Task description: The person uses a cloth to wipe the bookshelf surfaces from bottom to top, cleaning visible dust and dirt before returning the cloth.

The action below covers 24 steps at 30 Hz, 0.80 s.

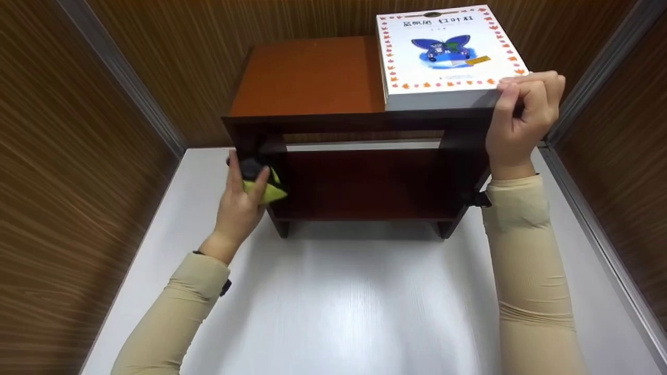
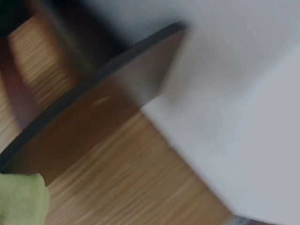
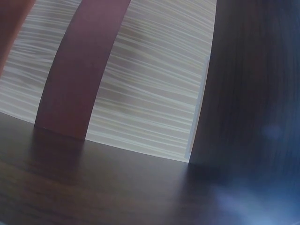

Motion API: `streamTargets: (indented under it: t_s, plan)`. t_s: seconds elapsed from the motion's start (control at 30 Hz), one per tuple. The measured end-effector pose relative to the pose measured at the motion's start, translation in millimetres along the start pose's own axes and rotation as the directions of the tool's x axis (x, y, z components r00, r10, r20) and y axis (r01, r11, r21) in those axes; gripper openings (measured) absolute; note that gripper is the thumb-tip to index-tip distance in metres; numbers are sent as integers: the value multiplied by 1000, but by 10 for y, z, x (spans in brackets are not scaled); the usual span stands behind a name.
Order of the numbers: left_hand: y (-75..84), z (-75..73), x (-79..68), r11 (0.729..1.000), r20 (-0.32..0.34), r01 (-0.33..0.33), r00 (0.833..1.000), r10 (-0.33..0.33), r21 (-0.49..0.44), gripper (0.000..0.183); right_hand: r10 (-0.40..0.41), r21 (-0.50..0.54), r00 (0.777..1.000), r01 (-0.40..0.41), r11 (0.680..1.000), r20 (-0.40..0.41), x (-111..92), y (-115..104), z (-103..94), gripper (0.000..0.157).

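Note:
My left hand (image 1: 239, 203) holds a yellow-green and black cloth (image 1: 271, 194) against the left end of a small dark brown shelf (image 1: 365, 185). In the left wrist view a corner of the cloth (image 2: 21, 201) shows beside the blurred side panel (image 2: 108, 96). A thick white book or pile of books (image 1: 443, 73), with a blue butterfly and an orange leaf border on its cover, lies on the right part of the shelf's top (image 1: 312, 75). My right hand (image 1: 526, 117) has curled fingers and pinches the book's front right corner. The right wrist view shows the shelf's inner side, not the fingers.
Wood-grain panels (image 1: 312, 21) stand behind and on both sides, with metal strips (image 1: 125, 73) at the corners. The shelf stands on a white surface (image 1: 354, 307). Its lower board (image 1: 359, 182) spans between the two side panels.

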State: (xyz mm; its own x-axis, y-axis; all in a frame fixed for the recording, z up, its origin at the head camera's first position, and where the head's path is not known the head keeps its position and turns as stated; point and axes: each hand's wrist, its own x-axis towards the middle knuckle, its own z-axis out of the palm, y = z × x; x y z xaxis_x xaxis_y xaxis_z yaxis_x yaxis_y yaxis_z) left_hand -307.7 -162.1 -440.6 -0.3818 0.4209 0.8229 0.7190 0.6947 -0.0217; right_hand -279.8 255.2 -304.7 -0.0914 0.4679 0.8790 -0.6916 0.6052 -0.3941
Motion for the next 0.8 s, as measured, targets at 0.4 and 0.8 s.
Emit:
streamTargets:
  t_s: [0.4, 0.8]
  plan:
    - [25, 202, -773, 991, 500, 115, 856, -134, 68, 87, 2, -18, 1000, -2, 1000, 18, -2, 5, -17, 29]
    - [85, 280, -910, 947, 701, 306, 655, -281, 94, 93, 9, -32, 1000, -8, 999, 26, 2, 17, -26, 30]
